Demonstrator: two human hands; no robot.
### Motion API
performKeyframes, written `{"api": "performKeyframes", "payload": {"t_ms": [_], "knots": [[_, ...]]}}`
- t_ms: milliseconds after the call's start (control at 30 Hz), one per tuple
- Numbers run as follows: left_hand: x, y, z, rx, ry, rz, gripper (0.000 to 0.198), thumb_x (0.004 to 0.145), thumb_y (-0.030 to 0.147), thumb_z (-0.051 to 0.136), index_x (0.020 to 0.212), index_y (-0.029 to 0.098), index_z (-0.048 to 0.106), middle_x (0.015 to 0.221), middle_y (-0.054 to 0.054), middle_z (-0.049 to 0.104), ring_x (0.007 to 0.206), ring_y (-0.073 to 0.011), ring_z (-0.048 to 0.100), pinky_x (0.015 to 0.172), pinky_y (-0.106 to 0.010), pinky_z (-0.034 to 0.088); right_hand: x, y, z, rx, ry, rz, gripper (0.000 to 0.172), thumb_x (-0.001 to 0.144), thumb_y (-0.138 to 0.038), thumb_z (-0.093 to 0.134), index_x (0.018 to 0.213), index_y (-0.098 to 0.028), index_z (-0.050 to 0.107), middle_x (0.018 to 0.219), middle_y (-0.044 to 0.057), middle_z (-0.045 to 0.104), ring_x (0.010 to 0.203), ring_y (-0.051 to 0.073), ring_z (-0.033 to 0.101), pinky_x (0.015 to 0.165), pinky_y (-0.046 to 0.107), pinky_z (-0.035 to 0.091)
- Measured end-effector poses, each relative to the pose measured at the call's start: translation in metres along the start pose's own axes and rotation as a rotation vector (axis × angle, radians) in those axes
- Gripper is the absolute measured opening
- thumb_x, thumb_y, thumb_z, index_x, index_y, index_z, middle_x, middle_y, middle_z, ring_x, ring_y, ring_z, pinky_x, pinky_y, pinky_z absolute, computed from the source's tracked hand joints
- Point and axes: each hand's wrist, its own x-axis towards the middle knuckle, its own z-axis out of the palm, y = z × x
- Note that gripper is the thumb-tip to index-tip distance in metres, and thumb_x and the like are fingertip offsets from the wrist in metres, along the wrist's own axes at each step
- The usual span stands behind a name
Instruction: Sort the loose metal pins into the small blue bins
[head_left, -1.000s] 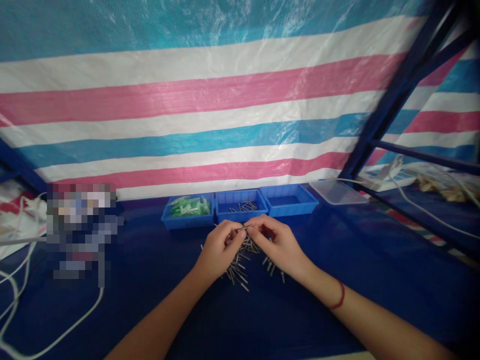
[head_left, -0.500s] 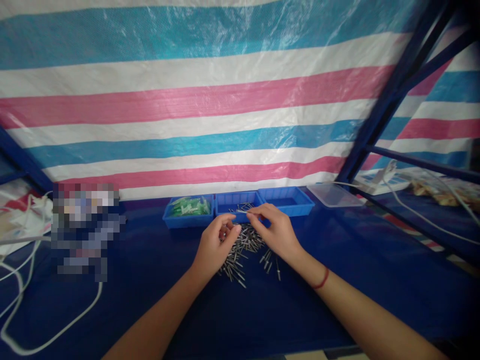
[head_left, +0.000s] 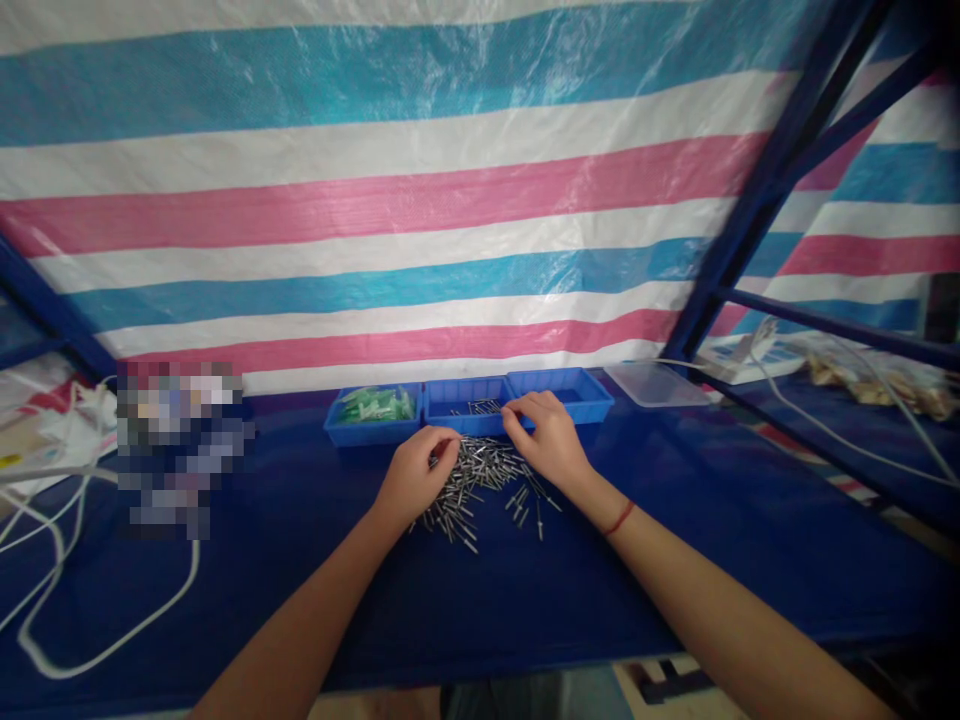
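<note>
A loose pile of silver blind rivets [head_left: 487, 468] lies on the blue tabletop in front of three blue bins. My left hand [head_left: 417, 472] is at the pile's left edge, thumb and forefinger pressed together; whatever they pinch is too small to make out. Beside the front right corner of the middle bin [head_left: 442, 421], my right hand [head_left: 553, 440] has its fingers curled and closed, their tips hiding anything held. A few rivets lie inside that bin. Green and clear plastic pieces fill the left bin [head_left: 352, 437], and my right hand partly covers the right bin [head_left: 596, 412].
A clear plastic lid [head_left: 656, 385] lies right of the bins. White cables [head_left: 112, 655] loop over the left side near a blurred-out patch. A white power strip [head_left: 750, 362] and a bag of brownish pieces [head_left: 877, 380] sit at right. Blue metal posts [head_left: 739, 235] frame the striped tarp.
My hands have moved apart: the right has shifted away from the left, toward the middle bin's right corner. The left thumb and forefinger have closed together. The camera view has shifted slightly.
</note>
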Motion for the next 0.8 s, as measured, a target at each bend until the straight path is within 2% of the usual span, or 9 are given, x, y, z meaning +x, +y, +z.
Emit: {"api": "performKeyframes", "payload": {"t_ms": [200,333,600,800], "knots": [[-0.002,0.009,-0.007,0.180,-0.200,0.242,0.017,0.084,0.027,0.056,0.097,0.022,0.067,0.097,-0.005,0.062,0.094,-0.0200,0.053,0.085,-0.034,0.038,-0.001,-0.006,-0.002,0.087,-0.060,-0.063,0.017,0.085,-0.021,0.051,0.073,-0.019,0.062,0.071,0.003,0.063,0.071,0.018,0.053,0.072,0.034,0.040],[-0.005,0.016,-0.003,0.273,-0.309,0.322,0.017,0.083,0.031,0.059,0.097,0.027,0.067,0.102,-0.003,0.060,0.099,-0.0213,0.048,0.084,-0.035,0.034,-0.001,-0.013,-0.005,0.119,-0.082,-0.064,0.017,0.084,-0.019,0.050,0.070,-0.019,0.061,0.070,0.003,0.063,0.070,0.018,0.055,0.071,0.033,0.041],[-0.006,0.019,0.012,0.462,-0.297,0.363,0.013,0.088,0.027,0.054,0.085,0.023,0.065,0.101,-0.003,0.059,0.098,-0.0210,0.047,0.081,-0.035,0.032,0.000,-0.021,-0.007,0.171,-0.090,-0.022,0.019,0.085,-0.019,0.049,0.070,-0.020,0.059,0.071,0.003,0.064,0.069,0.017,0.057,0.074,0.034,0.042],[-0.007,0.020,0.014,0.520,-0.350,0.425,0.013,0.082,0.034,0.064,0.088,0.023,0.063,0.105,-0.003,0.059,0.100,-0.0225,0.047,0.080,-0.036,0.032,0.000,-0.026,-0.006,0.210,-0.105,-0.008,0.019,0.085,-0.019,0.050,0.068,-0.019,0.059,0.071,0.003,0.064,0.070,0.016,0.057,0.074,0.033,0.042]]}}
